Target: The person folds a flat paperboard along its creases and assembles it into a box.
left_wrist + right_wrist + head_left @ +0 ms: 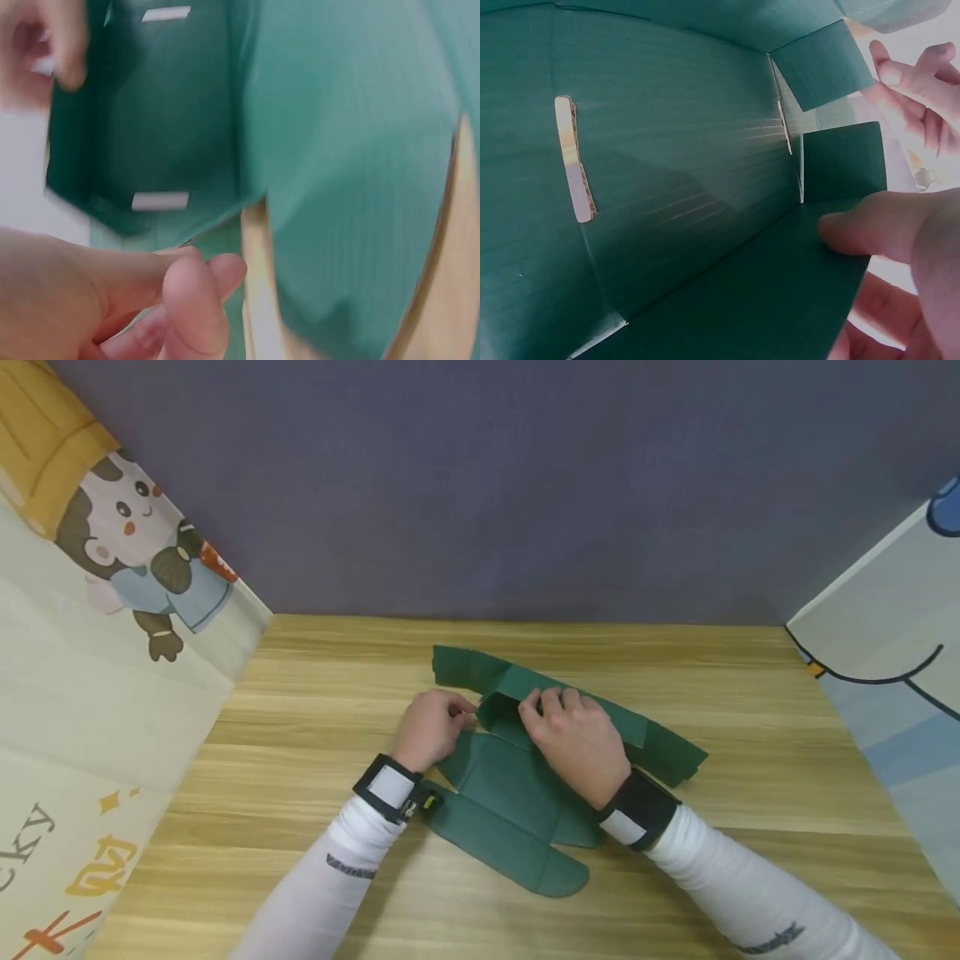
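Observation:
A green cardboard box (510, 777), partly folded up, lies flat on its near side, with one long wall standing along its far side. My right hand (576, 739) grips that far wall. In the right wrist view its thumb (855, 225) presses the inner face while the fingers curl behind it. At the left end my left hand (431, 727) pinches the edge of a small corner flap (825, 67) between thumb and fingertips. Two slots (160, 200) show in the box's floor. The palm of my right hand is hidden in the head view.
The box lies on a wood-grain table (315, 677). A rounded flap (510, 843) reaches toward the front, and a side strip (675, 756) sticks out at the right. Behind the table rises a dark grey-blue backdrop (525, 493); printed cloth (112, 693) hangs at the left.

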`<state>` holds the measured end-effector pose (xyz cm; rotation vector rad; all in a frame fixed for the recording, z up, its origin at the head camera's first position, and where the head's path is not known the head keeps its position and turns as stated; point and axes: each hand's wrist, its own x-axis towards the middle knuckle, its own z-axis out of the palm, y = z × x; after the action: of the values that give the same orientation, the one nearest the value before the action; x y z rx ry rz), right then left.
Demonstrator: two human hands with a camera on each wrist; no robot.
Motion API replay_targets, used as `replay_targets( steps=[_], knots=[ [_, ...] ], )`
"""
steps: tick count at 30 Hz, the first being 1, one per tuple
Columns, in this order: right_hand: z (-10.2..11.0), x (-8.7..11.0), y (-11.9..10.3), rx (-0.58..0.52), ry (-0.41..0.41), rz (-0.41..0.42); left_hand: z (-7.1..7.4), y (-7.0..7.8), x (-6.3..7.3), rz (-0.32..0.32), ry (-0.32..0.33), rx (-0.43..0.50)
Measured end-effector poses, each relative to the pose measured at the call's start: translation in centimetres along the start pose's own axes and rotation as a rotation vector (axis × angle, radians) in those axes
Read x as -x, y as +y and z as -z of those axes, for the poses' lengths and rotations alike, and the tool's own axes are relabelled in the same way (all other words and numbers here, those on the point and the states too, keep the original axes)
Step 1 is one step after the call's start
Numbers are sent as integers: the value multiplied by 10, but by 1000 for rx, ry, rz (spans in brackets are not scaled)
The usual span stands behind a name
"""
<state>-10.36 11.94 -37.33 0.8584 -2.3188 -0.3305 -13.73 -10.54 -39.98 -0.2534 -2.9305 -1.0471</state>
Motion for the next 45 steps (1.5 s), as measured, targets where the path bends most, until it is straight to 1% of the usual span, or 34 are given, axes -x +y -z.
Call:
replay_targets(
  steps=[2, 5, 6, 7, 8, 9, 11, 13, 14, 17, 19, 22, 29, 36, 39, 45],
  knots=[
    [0, 0, 0, -6, -5, 0, 12, -8, -5, 37, 22, 23],
    [1, 0, 0, -10, -11, -3, 31, -18, -16, 75, 106, 36],
    [1, 0, 0, -11, -11, -4, 36, -21, -20, 84, 125, 50],
    [1, 0, -1, -14, -8, -4, 41, -23, -24, 91, 127, 72],
    [1, 1, -1, -15, -7, -4, 44, -26, -28, 92, 114, 94],
    [1, 1, -1, -18, -7, -4, 47, -28, -32, 87, 87, 109],
    [1, 2, -2, -21, -7, -3, 48, -31, -37, 64, 17, 132],
    [2, 2, -2, -23, -11, -4, 47, -32, -41, 28, -29, 136],
    [2, 2, -2, -22, -14, -5, 46, -33, -41, 11, -33, 131],
    [3, 2, -3, -22, -19, -8, 41, -30, -37, -22, 6, 125],
    [4, 1, -2, -18, -17, -12, 38, -25, -32, -34, 37, 128],
    [4, 0, -1, -10, -8, -18, 34, -17, -24, -51, 62, 131],
    [2, 1, 1, 4, 10, -33, 27, -4, -12, -101, 139, 81],
    [-2, 0, 3, 4, -5, -52, 22, 10, 3, -130, 149, 86],
    [-3, -2, 4, 16, -7, -51, 15, 16, 9, -147, 163, 94],
    [-5, -1, 5, 55, -14, -31, -4, 19, 15, -161, 217, 142]
  ],
)
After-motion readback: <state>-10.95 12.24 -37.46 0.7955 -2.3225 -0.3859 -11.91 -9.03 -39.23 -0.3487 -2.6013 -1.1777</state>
